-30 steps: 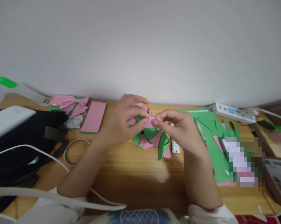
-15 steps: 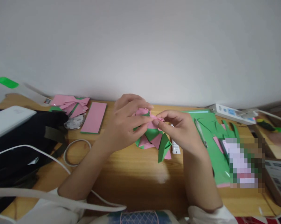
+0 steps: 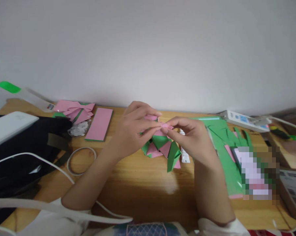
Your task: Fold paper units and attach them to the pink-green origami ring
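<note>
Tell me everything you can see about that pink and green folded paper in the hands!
The pink and green folded paper looks like thin card or paper with creased, angular panels in both colors. A green folded flap juts from its lower right, with a pink tip beside it. The left hand and right hand pinch its pink upper part, their fingers hiding some of it. It's over the wooden table; I can't tell whether it touches the wood.

Pale sleeves (image 3: 219, 227); pink-lined blue lattice print (image 3: 147, 230) on shirt front (image 3: 120, 230).
</note>
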### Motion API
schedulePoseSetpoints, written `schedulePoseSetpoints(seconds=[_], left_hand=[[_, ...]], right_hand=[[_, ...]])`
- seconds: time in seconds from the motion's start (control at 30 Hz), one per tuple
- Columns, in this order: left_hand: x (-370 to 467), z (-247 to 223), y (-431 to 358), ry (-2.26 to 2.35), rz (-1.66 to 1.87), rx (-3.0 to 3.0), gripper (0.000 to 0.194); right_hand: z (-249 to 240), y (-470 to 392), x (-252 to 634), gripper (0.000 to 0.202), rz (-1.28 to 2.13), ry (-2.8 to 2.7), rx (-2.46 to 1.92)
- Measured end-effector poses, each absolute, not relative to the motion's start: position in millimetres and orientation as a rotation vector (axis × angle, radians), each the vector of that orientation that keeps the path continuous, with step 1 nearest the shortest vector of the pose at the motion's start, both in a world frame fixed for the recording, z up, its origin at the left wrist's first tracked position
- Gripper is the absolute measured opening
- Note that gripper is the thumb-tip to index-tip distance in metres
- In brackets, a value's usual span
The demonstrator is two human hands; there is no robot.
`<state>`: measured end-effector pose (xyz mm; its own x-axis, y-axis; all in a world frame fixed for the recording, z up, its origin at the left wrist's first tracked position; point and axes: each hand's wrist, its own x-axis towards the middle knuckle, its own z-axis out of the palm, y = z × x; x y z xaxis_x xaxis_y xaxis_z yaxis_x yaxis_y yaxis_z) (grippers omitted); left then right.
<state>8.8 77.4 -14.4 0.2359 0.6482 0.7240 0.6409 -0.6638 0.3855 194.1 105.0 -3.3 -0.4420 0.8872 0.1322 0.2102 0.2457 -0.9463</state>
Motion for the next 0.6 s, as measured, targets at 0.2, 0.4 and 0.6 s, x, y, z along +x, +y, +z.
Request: schedulePoseSetpoints(seconds=[0.2,0.4,0.6], left_hand=[[6.6,-14.7,77.8,1.287,1.376,2.416,0.008],[3.9,-13.2,78.0,1.261,1.316,2.429,0.005],[2.0,-10.7,78.0,1.255,1.247,2.445,0.009]], right_hand=[[1.3,102.3,193.4,0.003,1.075,-1.902,-1.005],[3.3,97.6,193.8,0.004,0.972,-1.942,-1.059],[5.8,96.0,197.0,0.007,1.071,-1.856,-1.099]])
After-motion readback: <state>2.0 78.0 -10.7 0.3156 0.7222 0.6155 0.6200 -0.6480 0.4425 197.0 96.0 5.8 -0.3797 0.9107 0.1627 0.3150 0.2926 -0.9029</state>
